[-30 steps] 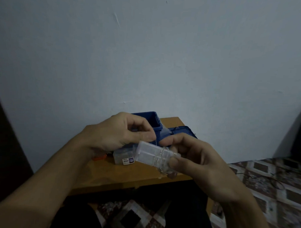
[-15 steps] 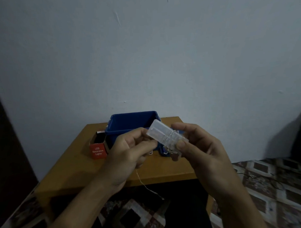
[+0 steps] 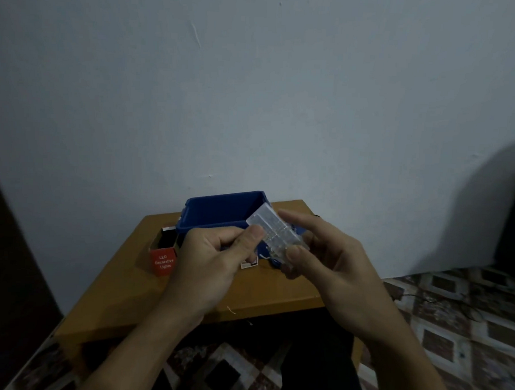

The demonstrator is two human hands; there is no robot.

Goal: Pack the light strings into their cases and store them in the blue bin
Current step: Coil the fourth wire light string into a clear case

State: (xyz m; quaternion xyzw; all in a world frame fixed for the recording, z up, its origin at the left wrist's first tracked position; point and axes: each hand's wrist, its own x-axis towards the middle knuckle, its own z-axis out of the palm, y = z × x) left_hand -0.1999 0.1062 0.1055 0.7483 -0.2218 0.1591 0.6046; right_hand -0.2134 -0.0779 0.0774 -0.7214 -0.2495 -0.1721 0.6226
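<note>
Dim room, bare wall, small wooden tabletop point(image 3: 124, 295): clear case point(image 3: 274, 233) held up between both hands, just in front of the blue bin point(image 3: 220, 214).

Case tilted, above the tabletop, not yet in the bin; fine wire faintly visible under it, contents too blurred to tell. Right hand point(image 3: 329, 264) with grip clamped on the case's near end, thumb against its side. Left hand point(image 3: 216, 257) with grip pinched together at the case's near edge, probably on the lid or a strand of wire. Red box point(image 3: 162, 261) marked "LED Decorative Lights" standing open left of the bin. Best done by tucking all loose wire inside first, then pressing the lid evenly so nothing gets nipped.
</note>
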